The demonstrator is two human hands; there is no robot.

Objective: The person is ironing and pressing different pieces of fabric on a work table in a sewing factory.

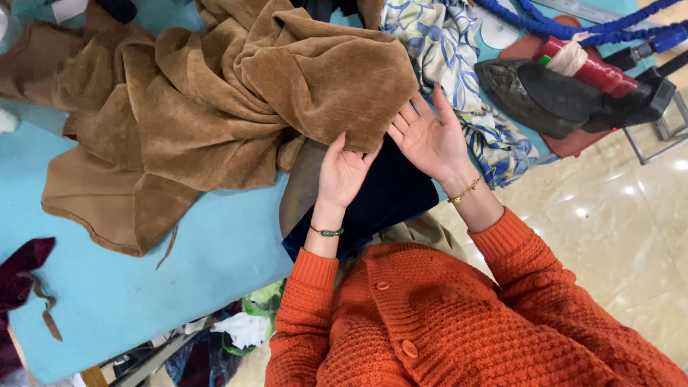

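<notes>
A large brown velvety fabric (215,107) lies bunched on the teal table (179,265). My left hand (340,175) is palm up at the fabric's near edge, its thumb on top of the edge and its fingertips tucked under it. My right hand (430,140) is beside it, palm up with fingers spread, and its fingertips touch the same edge. A dark navy cloth (390,197) lies under both hands and hangs over the table's edge. I wear an orange knitted cardigan and a bracelet on each wrist.
A dark flat iron (552,97) with a red-wrapped handle rests at the right on a stand, with a blue cord (573,25) behind it. A blue-and-white patterned fabric (444,50) lies next to the iron. Maroon cloth (18,276) sits at the left edge. Bags lie under the table on the tiled floor (616,215).
</notes>
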